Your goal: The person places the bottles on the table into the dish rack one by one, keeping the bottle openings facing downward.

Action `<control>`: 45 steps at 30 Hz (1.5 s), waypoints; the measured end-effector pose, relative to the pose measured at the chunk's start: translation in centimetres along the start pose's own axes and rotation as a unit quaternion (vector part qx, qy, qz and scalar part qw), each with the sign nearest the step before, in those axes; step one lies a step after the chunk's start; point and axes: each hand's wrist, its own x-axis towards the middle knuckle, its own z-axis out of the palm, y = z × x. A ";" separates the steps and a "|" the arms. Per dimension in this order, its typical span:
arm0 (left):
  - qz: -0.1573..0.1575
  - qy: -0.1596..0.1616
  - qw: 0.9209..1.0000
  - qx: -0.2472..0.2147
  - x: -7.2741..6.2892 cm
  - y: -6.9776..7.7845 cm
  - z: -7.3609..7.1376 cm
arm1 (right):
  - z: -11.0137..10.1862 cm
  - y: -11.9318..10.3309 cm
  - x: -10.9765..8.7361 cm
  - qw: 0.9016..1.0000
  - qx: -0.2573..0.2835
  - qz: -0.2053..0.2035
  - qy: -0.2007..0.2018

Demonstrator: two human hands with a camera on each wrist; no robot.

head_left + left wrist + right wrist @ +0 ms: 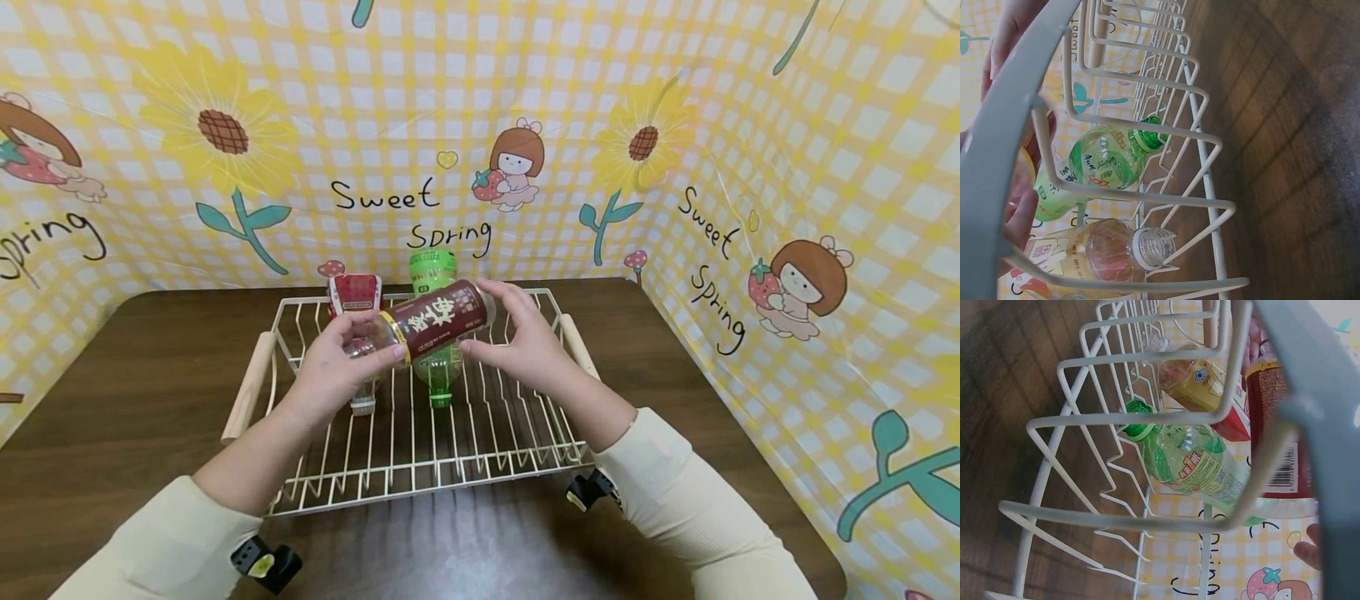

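A clear plastic bottle with a maroon label (442,321) is held tilted above a white wire rack (450,477). My left hand (326,367) grips its neck end, thumb along the near side. My right hand (536,342) curls round the base end; in the right wrist view a fingertip (1309,550) shows just off the base. Behind it a green bottle (433,265) leans neck-down in the rack, its green neck (1149,139) low between the wires. To its left, another neck-down bottle with a red and yellow label (355,292) is partly hidden by my left hand.
Wooden handles flank the rack, one on the left (250,387) and one on the right (579,346). It stands on a dark wooden table (165,383). A yellow checked cloth (300,167) hangs behind and to the right.
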 end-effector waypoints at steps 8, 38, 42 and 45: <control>0.013 0.037 0.999 -0.015 0.1 0.2 0.0 | 0.3 0.3 0.2 0.996 0.065 0.050 0.016; 0.066 -0.070 0.995 0.017 0.0 -0.9 1.3 | 4.1 -1.3 0.6 0.955 0.275 0.114 -0.001; 0.075 -0.073 0.994 0.024 -0.1 -1.0 1.4 | 4.4 -1.5 0.5 0.954 0.277 0.114 -0.012; 0.083 -0.074 0.993 0.026 -0.1 -1.1 1.5 | 4.6 -1.5 0.4 0.953 0.283 0.111 -0.012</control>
